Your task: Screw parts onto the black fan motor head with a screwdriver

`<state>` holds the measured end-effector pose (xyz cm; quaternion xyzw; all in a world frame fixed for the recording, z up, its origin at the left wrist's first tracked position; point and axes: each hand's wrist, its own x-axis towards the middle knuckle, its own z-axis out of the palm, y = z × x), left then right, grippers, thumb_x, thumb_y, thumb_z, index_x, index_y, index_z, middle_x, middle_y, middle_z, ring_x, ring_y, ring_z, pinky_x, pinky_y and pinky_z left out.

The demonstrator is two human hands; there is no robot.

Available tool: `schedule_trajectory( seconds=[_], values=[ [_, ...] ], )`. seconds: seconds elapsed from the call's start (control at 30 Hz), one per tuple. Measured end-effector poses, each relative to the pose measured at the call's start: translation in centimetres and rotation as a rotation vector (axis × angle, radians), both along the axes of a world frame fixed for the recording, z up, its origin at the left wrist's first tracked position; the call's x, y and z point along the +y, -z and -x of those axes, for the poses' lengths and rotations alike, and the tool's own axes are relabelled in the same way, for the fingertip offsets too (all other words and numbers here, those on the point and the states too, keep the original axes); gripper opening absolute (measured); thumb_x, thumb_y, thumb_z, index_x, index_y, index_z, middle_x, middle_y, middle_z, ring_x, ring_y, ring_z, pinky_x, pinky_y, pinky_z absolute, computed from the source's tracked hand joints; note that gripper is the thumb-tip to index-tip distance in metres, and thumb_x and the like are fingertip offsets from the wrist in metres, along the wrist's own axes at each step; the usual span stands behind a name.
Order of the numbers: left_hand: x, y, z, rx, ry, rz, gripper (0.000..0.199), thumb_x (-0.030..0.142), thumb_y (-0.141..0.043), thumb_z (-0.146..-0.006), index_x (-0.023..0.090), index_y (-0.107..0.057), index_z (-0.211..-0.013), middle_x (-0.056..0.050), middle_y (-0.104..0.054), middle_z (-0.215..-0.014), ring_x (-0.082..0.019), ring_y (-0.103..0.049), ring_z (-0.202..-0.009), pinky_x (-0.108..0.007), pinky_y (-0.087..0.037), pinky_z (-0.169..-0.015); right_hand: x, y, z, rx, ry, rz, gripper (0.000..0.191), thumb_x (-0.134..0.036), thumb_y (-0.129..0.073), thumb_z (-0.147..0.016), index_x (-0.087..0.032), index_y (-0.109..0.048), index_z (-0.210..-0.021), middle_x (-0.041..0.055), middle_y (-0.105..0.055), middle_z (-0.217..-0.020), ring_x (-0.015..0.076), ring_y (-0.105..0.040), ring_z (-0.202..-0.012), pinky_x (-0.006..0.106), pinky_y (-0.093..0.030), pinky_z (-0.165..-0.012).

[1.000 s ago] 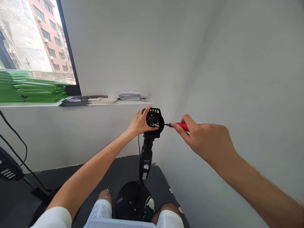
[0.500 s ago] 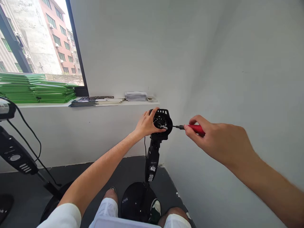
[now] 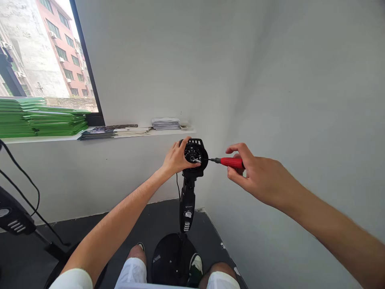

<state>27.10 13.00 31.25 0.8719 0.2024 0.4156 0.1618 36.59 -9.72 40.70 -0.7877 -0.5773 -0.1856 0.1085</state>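
Observation:
My left hand [image 3: 177, 157] is wrapped round the left side of a black fan head [image 3: 196, 168] without cage or blades, thumb across its front. A short silvery shaft sticks out near the thumb tip. Below the head, the fan's control panel [image 3: 187, 212] with a knob leads down to a round black base [image 3: 173, 261]. On the right, my right hand [image 3: 255, 170] holds a screwdriver [image 3: 231, 161] with a red handle, lying level. Its tip meets the right rim of the fan head. The thumb and index finger stand apart; the handle's end sits within the hand.
A second black fan [image 3: 16, 212] with hanging cables stands at the left. Green folders [image 3: 54, 120], papers [image 3: 165, 123] and a small tray [image 3: 186, 127] lie on the window ledge. The wall [image 3: 315, 100] is close on the right. My legs flank the fan base.
My right thumb and index finger have spread from the red handle, showing more of it. The whole view has shifted slightly, with things lying further left. My left hand keeps its hold.

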Motion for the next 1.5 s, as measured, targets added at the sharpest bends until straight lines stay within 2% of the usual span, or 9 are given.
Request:
schedule_trajectory(
  seconds=[0.2, 0.37, 0.53, 0.7, 0.87, 1.03, 1.23, 1.4, 1.5],
  values=[
    [-0.16, 0.05, 0.03, -0.003, 0.008, 0.006, 0.102, 0.051, -0.089, -0.065, 0.028, -0.035, -0.148, -0.011, -0.057, -0.138, -0.036, -0.052, -0.130, -0.050, -0.050, -0.102, -0.04, 0.17, 0.42, -0.311, 0.276, -0.098, 0.054, -0.059, -0.023, -0.099, -0.021, -0.058, -0.084, 0.0013, -0.050, -0.046, 0.0173, -0.042, -0.043, 0.031, -0.025, -0.050],
    [-0.08, 0.07, 0.21, -0.007, 0.001, 0.011, 0.103, 0.050, -0.089, -0.065, 0.027, -0.034, -0.149, -0.012, -0.056, -0.139, -0.036, -0.051, -0.131, -0.051, -0.049, -0.104, 0.03, -0.06, 0.26, 0.002, 0.012, -0.038, 0.034, -0.045, -0.041, -0.093, -0.023, -0.050, -0.117, -0.0026, -0.066, -0.063, 0.0149, -0.052, -0.047, 0.027, -0.032, -0.053],
    [-0.22, 0.07, 0.12, 0.002, 0.005, 0.006, 0.102, 0.050, -0.089, -0.064, 0.029, -0.034, -0.148, -0.011, -0.056, -0.139, -0.036, -0.052, -0.129, -0.050, -0.049, -0.103, 0.19, -0.35, -0.08, -0.182, 0.163, -0.202, 0.048, -0.060, -0.025, -0.098, -0.023, -0.051, -0.082, -0.0003, -0.051, -0.045, 0.0152, -0.040, -0.040, 0.029, -0.023, -0.049],
    [-0.13, 0.25, 0.09, -0.015, 0.008, 0.005, 0.103, 0.049, -0.089, -0.064, 0.029, -0.034, -0.148, -0.011, -0.056, -0.139, -0.036, -0.052, -0.130, -0.050, -0.049, -0.103, 0.10, -0.58, -0.29, 0.027, -0.023, -0.092, 0.032, -0.050, -0.039, -0.094, -0.025, -0.050, -0.110, -0.0018, -0.068, -0.063, 0.0156, -0.050, -0.045, 0.028, -0.031, -0.051],
    [-0.17, 0.25, 0.13, -0.015, 0.014, 0.000, 0.102, 0.049, -0.089, -0.065, 0.028, -0.034, -0.148, -0.011, -0.056, -0.138, -0.036, -0.052, -0.131, -0.050, -0.050, -0.102, 0.08, -0.51, 0.10, -0.269, 0.214, -0.144, 0.053, -0.063, -0.023, -0.098, -0.023, -0.053, -0.077, 0.0016, -0.051, -0.045, 0.0165, -0.038, -0.041, 0.030, -0.023, -0.049],
    [-0.19, 0.15, 0.19, -0.009, 0.009, 0.014, 0.102, 0.049, -0.089, -0.065, 0.027, -0.034, -0.149, -0.012, -0.056, -0.139, -0.036, -0.052, -0.130, -0.049, -0.050, -0.101, 0.13, -0.60, -0.04, 0.008, -0.019, -0.034, 0.037, -0.045, -0.043, -0.092, -0.024, -0.050, -0.121, -0.0037, -0.064, -0.059, 0.0161, -0.052, -0.048, 0.027, -0.033, -0.053],
    [-0.40, 0.13, 0.11, -0.012, 0.015, 0.010, 0.102, 0.048, -0.089, -0.065, 0.026, -0.035, -0.148, -0.013, -0.056, -0.138, -0.036, -0.052, -0.130, -0.050, -0.050, -0.102, 0.00, 0.21, 0.18, -0.321, 0.139, -0.163, 0.053, -0.059, -0.027, -0.098, -0.022, -0.056, -0.074, 0.0003, -0.049, -0.043, 0.0149, -0.035, -0.040, 0.029, -0.019, -0.049],
    [-0.41, 0.11, 0.10, -0.010, 0.010, 0.017, 0.103, 0.048, -0.090, -0.064, 0.027, -0.034, -0.149, -0.012, -0.057, -0.137, -0.036, -0.052, -0.131, -0.050, -0.050, -0.102, -0.17, -0.30, -0.05, 0.051, -0.087, -0.045, 0.034, -0.045, -0.041, -0.093, -0.024, -0.048, -0.120, -0.0044, -0.068, -0.065, 0.0142, -0.053, -0.047, 0.026, -0.033, -0.053],
    [-0.47, 0.16, 0.11, -0.010, 0.008, 0.011, 0.103, 0.048, -0.089, -0.065, 0.027, -0.034, -0.149, -0.012, -0.057, -0.137, -0.036, -0.052, -0.130, -0.049, -0.050, -0.101, -0.18, -0.39, -0.14, -0.098, 0.035, -0.115, 0.044, -0.057, -0.027, -0.099, -0.023, -0.054, -0.101, -0.0013, -0.060, -0.054, 0.0157, -0.046, -0.043, 0.028, -0.026, -0.050]
  ],
)
